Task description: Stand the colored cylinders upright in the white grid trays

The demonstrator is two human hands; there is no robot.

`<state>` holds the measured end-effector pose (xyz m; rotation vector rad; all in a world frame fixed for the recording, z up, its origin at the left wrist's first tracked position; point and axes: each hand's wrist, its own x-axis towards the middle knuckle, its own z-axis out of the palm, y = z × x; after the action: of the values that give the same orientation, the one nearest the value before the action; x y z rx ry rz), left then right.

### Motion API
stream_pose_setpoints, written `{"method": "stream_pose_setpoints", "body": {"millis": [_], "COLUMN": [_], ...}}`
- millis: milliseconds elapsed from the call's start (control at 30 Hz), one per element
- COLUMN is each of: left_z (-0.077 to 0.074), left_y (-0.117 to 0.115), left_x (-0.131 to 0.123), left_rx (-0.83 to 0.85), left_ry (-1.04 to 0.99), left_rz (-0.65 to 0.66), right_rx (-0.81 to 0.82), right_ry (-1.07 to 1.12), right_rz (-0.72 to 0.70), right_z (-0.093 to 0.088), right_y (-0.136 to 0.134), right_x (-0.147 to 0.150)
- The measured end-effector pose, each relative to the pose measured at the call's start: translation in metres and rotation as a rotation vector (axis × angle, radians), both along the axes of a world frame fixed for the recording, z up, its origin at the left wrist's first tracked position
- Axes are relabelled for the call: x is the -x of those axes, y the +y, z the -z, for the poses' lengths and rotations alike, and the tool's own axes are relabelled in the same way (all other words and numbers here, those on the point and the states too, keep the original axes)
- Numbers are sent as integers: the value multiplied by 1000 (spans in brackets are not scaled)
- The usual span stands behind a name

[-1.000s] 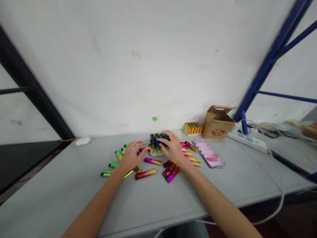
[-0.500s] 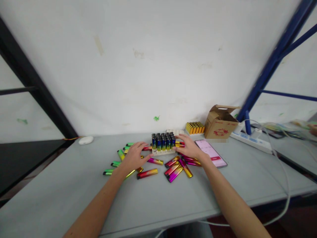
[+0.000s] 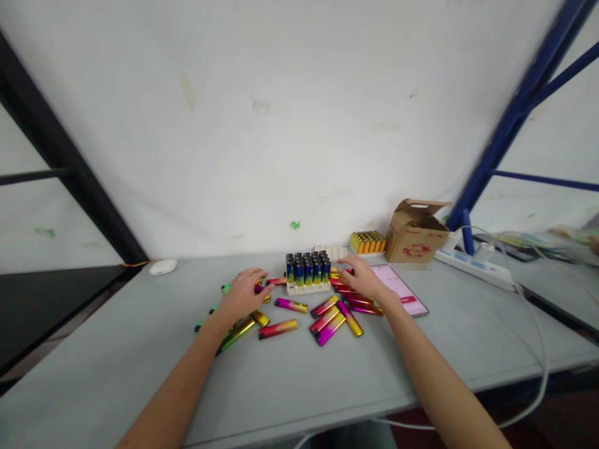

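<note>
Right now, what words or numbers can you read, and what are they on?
None can be read.
Cardboard box: red printing, too small and blurred.
Phone: screen figures, too blurred.
Upright black-topped cylinders: no lettering I can make out.
Shiny loose sticks: none I can make out.

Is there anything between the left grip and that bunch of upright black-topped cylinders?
Yes, something low: a shiny red piece lies on the table between the left grip and the whitish tray holding the black-topped cylinders. Nothing visible stands upright in that gap.
</note>
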<state>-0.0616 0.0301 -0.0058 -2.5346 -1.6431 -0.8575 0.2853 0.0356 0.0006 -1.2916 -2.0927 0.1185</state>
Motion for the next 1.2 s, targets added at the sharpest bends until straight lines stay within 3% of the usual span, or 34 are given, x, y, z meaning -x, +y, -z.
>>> {"method": "stream_pose_setpoints", "body": {"millis": [300, 1200], "left_z": [1, -5], "left_y": [-2, -10], "left_x": [-3, -15], "left_rx": [-11, 35], "left_ry": [16, 32], "left_rz": [9, 19], "right_rx": [-31, 71], "right_ry": [-198, -245], "right_rz": [66, 68], "right_z": [-4, -7], "right_y": [-2, -5], "right_x": [-5, -7]}}
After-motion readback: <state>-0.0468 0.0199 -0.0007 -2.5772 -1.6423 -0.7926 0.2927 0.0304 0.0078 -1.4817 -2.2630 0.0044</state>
